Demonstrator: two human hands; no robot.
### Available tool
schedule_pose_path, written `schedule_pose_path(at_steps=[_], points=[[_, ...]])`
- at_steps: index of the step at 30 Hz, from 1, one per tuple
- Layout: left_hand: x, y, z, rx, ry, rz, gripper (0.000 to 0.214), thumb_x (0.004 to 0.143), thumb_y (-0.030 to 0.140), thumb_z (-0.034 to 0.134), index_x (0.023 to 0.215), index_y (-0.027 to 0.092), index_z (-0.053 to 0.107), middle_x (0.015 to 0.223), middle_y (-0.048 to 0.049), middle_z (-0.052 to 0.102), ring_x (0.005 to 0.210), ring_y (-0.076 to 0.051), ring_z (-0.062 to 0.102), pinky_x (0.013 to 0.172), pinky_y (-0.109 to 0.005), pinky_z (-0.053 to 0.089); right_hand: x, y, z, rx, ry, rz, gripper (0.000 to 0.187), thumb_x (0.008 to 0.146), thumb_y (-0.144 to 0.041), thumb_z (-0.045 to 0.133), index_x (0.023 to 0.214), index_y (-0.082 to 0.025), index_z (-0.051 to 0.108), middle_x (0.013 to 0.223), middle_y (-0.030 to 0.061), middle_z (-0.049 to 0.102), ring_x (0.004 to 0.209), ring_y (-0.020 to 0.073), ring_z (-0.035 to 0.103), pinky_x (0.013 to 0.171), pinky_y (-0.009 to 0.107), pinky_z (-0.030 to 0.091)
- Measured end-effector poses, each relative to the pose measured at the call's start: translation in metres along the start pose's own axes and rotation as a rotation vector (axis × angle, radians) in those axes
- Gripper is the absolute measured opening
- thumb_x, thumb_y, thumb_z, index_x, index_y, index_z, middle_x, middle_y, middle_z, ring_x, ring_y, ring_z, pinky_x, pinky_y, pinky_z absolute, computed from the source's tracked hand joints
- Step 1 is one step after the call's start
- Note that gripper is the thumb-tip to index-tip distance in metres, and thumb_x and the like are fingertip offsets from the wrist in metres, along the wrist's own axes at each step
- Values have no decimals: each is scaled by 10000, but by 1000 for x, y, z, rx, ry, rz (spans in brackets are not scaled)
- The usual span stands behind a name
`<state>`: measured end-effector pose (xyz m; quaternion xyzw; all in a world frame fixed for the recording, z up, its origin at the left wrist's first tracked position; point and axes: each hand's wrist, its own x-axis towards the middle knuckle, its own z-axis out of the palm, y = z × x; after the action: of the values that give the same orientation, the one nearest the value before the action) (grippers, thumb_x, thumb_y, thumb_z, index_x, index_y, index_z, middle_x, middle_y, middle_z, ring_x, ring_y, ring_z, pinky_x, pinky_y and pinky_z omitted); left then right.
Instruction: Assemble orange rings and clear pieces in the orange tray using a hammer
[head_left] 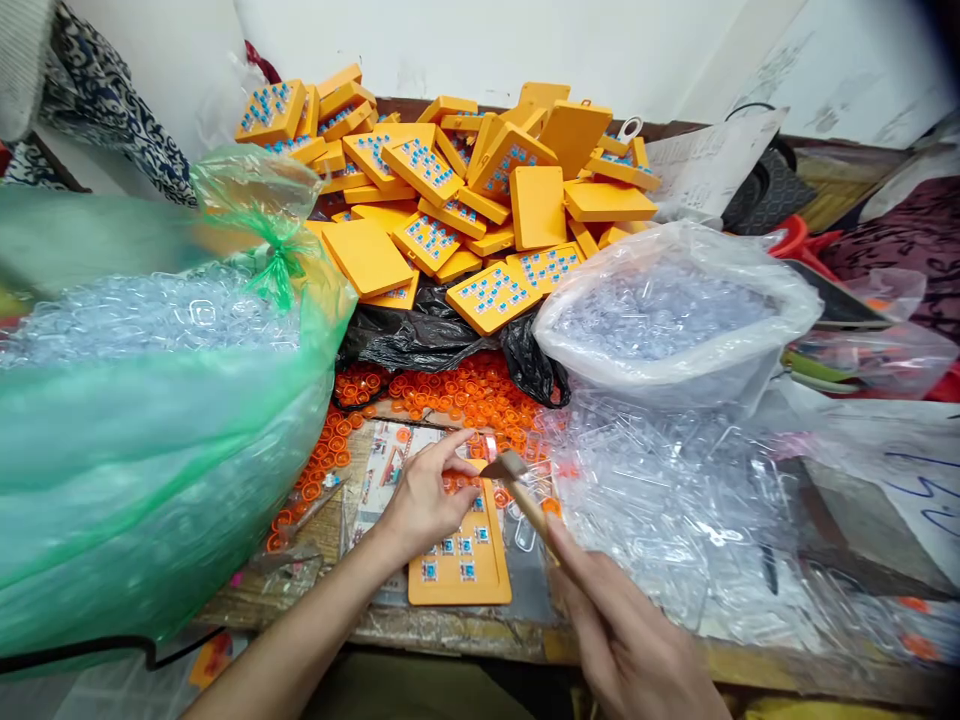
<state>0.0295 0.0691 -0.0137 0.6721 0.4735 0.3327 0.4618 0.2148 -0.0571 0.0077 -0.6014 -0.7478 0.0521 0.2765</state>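
Observation:
On the worktable in front of me lies a shallow yellow plastic board (487,570), fitted with small blue-centred pieces in clear squares. Its upper left part is covered by my left hand (424,495), thumb and fingers bent around the top end, steadying it. Orange bits show under those fingers; whether they also pinch a small part I cannot tell. My right hand (619,610) is wrapped round the wooden handle of a small hammer (510,466). The hammer's metal head is over the board's upper right corner, close to my left fingertips.
Behind is a heap of similar yellow boards (538,205). Loose orange rings (450,395) spread before it. A green bag (187,430) of clear parts stands left, a white bag (675,370) right. Clear plastic pieces (675,490) pile up beside my right hand.

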Motion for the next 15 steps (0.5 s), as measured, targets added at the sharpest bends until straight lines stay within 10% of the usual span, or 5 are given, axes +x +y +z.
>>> schedule_pose_path(at_steps=[6, 15], points=[[0, -2, -11, 107, 22, 83, 638, 737, 146, 679, 1344, 167, 485, 982, -51, 749, 948, -191, 692, 916, -375, 534, -7, 7, 10, 84, 15, 122, 457, 946, -239, 478, 1397, -316, 476, 1219, 13, 678, 1039, 165, 682, 825, 191, 555], [17, -27, -64, 510, 154, 166, 161, 769, 76, 595, 833, 149, 723, 913, -105, 744, 884, -245, 682, 861, -410, 537, -26, 20, 30, 589, 182, 696, 500, 818, -429, 666, 1280, -245, 611, 1358, 22, 567, 1256, 257, 517, 1046, 361, 393]])
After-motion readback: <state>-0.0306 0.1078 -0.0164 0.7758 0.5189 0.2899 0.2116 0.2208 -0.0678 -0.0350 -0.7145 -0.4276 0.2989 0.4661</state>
